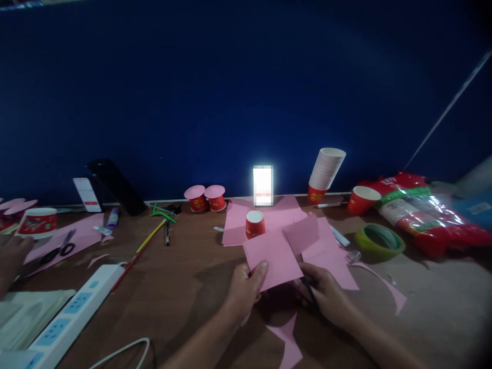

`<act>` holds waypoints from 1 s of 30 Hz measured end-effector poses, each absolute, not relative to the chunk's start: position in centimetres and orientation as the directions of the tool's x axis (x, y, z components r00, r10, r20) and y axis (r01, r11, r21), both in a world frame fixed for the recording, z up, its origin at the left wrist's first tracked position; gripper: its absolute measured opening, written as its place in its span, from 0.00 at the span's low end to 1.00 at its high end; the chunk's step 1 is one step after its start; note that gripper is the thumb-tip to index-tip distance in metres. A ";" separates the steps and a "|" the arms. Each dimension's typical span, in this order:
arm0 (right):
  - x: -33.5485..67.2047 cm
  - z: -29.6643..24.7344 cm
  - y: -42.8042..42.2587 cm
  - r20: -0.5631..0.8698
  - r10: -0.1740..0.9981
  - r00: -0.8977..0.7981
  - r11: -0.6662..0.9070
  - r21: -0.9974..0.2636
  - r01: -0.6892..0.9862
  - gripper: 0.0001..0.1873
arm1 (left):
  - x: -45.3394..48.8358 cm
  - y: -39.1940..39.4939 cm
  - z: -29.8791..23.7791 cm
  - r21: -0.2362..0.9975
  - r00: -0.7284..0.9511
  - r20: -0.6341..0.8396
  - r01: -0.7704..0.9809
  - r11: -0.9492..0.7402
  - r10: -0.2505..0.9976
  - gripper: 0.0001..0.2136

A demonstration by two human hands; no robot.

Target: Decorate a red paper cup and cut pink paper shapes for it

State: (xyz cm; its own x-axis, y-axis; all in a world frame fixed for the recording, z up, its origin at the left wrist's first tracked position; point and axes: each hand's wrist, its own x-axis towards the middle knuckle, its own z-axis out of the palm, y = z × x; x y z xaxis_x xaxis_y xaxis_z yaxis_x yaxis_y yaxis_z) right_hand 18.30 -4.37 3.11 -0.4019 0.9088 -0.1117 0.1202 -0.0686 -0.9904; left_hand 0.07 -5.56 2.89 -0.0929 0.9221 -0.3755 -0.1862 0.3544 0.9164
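Pink sheet (pixel 272 259), held above the brown table (pixel 172 287), nearer than a red cup (pixel 255 228) — left hand (pixel 245 287) pinching its left edge, right hand (pixel 326 291) curled round a dark tool (pixel 309 292) — may skew if the left pinch slips.

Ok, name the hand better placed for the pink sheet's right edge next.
Probably the right hand: it holds a dark tool by that edge, while the left hand grips the pink sheet at its left.
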 end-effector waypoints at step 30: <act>20.0 3.2 -2.1 -0.072 0.996 -0.050 -0.075 -0.995 -0.066 0.18 | -1.2 -4.8 2.6 0.966 -0.046 0.002 0.258 0.010 0.999 0.16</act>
